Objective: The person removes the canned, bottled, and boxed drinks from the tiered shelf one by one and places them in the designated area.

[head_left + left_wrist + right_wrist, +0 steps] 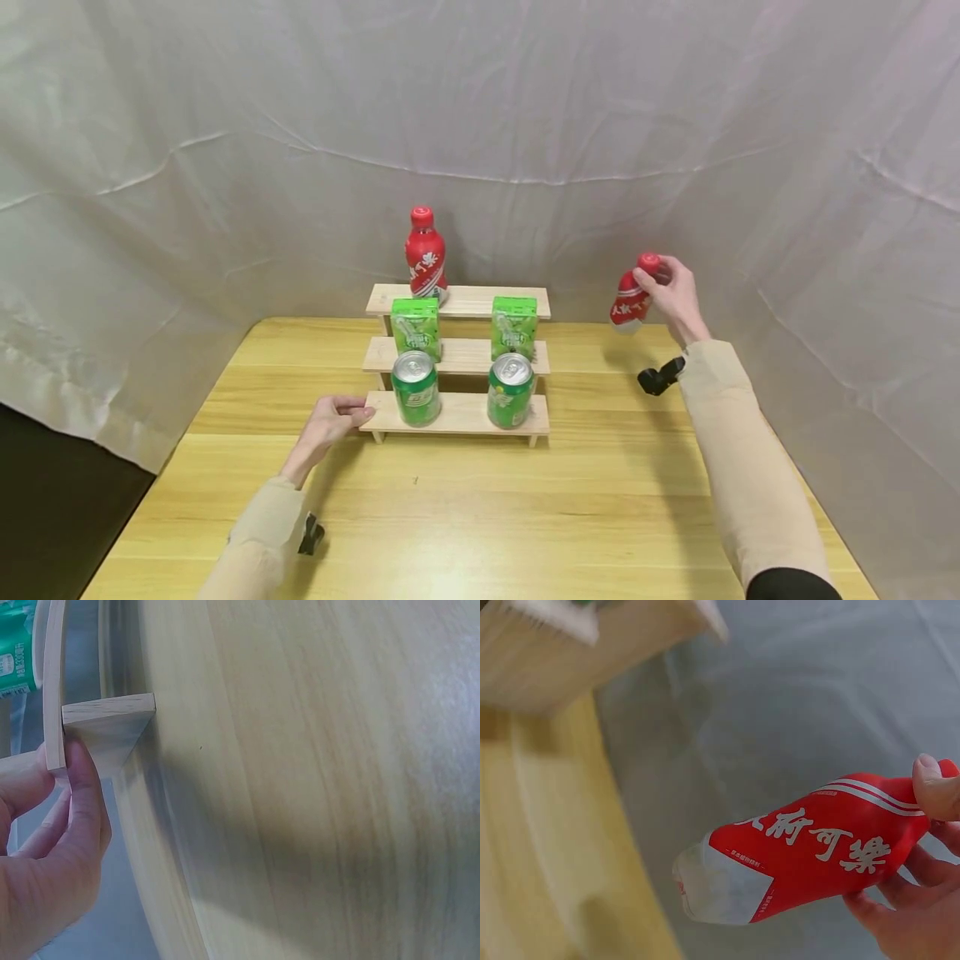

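Observation:
My right hand grips a red soda bottle near its cap, holding it tilted in the air to the right of a three-tier wooden shelf. With thumb and fingers my left hand pinches the left end of the lowest tier; the left wrist view shows the board between them. A second red bottle stands upright on the top tier, at its left. Two green drink cartons, a left one and a right one, stand on the middle tier. On the lowest are two green cans, left and right.
The shelf stands on a light wooden table, towards its back edge. A pale hanging cloth encloses the back and sides. Black devices are strapped at both wrists, such as the right wrist device.

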`<action>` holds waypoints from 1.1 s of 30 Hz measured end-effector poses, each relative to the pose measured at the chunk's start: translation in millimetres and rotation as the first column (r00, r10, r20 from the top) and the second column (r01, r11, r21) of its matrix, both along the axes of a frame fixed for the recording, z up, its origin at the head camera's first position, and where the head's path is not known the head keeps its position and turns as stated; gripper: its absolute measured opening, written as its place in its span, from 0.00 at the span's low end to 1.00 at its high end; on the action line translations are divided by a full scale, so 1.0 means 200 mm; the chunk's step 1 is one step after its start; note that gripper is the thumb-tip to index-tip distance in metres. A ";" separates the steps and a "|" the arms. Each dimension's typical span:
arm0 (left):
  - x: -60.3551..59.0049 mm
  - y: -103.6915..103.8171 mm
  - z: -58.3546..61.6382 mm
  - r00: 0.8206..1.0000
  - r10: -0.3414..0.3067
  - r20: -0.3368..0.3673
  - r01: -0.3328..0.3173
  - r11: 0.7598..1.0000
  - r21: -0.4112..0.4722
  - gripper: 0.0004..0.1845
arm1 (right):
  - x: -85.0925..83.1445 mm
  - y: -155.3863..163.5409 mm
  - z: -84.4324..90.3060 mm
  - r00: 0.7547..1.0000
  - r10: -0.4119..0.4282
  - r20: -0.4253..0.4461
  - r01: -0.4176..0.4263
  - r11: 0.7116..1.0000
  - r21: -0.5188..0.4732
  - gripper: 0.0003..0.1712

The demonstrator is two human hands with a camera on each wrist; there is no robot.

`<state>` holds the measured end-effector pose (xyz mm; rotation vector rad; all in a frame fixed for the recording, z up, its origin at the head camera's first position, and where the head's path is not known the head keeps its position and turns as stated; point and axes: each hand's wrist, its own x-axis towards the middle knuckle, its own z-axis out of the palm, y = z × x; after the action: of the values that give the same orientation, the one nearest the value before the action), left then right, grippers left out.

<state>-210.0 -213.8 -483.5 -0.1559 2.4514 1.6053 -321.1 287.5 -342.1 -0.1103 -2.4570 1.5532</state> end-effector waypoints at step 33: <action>-0.01 0.00 -0.01 1.000 0.014 0.005 -0.014 1.000 0.004 0.24 | -0.28 0.48 -0.78 0.972 -0.134 0.191 0.138 0.990 -0.009 0.40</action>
<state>-211.4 -213.4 -485.3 -0.1766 2.4489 1.6136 -377.4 382.9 -497.1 -0.4409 -2.5128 1.5774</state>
